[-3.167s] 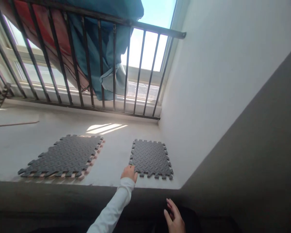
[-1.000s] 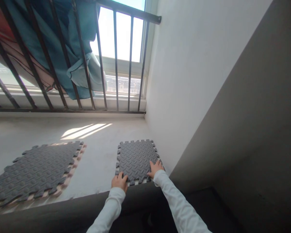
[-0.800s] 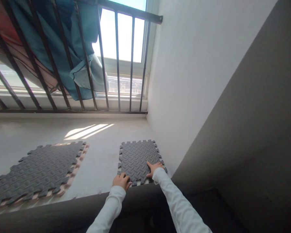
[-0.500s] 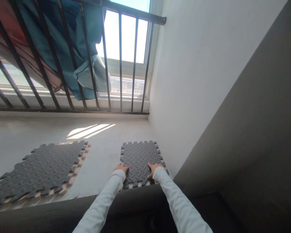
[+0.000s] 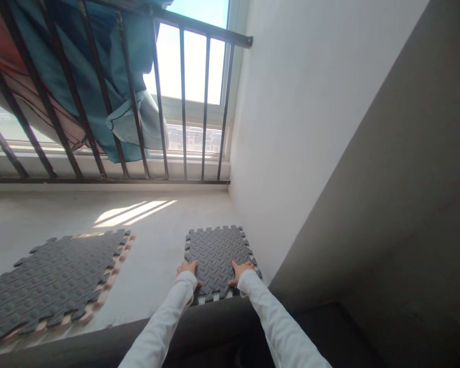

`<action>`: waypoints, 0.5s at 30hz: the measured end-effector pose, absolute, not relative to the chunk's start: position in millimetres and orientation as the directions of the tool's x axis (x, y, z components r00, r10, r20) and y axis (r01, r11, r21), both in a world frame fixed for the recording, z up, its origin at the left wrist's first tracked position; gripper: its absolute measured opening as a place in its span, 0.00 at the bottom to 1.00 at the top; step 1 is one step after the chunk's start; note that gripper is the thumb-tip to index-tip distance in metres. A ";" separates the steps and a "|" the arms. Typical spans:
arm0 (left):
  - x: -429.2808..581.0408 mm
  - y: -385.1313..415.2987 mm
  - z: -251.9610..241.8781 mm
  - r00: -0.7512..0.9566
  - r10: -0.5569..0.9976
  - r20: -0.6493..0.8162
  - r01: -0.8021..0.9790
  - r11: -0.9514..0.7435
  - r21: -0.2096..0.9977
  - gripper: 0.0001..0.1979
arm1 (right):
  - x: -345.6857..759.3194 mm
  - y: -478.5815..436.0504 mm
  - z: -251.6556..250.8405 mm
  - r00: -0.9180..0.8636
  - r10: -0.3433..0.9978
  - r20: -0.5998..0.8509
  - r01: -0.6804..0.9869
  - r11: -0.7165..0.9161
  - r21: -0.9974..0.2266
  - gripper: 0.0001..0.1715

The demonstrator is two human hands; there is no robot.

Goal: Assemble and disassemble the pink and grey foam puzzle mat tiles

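Observation:
A dark grey interlocking foam mat tile (image 5: 218,255) with a raised tread pattern and jigsaw edges lies flat on the pale ledge. My left hand (image 5: 187,270) grips its left edge, thumb on top. At the right edge my right hand (image 5: 240,272) holds it the same way, thumb over the surface and fingers along the side. A light layer shows between the teeth at the near and right edges; whether it is a second tile I cannot tell. Some fingertips are hidden under or beside the edges.
To the left lies a stack of dark grey foam mat tiles (image 5: 61,281) with round bumps, pinkish layers below. Behind the ledge (image 5: 153,255) stands a dark metal railing (image 5: 183,102), with blue and pink fabric (image 5: 126,117) behind it. A white wall (image 5: 291,128) rises close on the right.
The view has shifted slightly, so everything sits a little further left and lower. Both hands keep their hold on the tile, which has not visibly moved on the ledge.

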State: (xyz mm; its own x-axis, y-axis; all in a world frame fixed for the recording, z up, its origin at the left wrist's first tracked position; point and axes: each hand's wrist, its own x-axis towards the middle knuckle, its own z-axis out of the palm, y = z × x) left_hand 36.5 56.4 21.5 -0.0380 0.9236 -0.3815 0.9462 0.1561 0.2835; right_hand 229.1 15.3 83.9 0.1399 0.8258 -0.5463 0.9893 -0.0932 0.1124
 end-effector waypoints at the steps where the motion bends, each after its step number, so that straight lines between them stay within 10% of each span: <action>1: 35.5 56.2 20.6 -0.023 0.924 -0.382 0.957 0.132 0.260 0.43 | 229.0 14.1 84.2 0.143 0.829 -0.541 0.989 -0.101 0.107 0.56; 15: 29.9 51.9 22.5 0.055 0.926 -0.374 0.986 0.009 0.168 0.41 | 228.3 19.1 81.4 0.232 0.818 -0.527 0.972 -0.219 0.086 0.53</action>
State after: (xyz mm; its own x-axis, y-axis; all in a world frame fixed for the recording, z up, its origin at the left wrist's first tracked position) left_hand 29.9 51.9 22.5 0.0554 0.9258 -0.3739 0.9857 0.0091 0.1684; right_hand 228.3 19.1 81.4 0.2316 0.8179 -0.5267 0.9718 -0.2195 0.0864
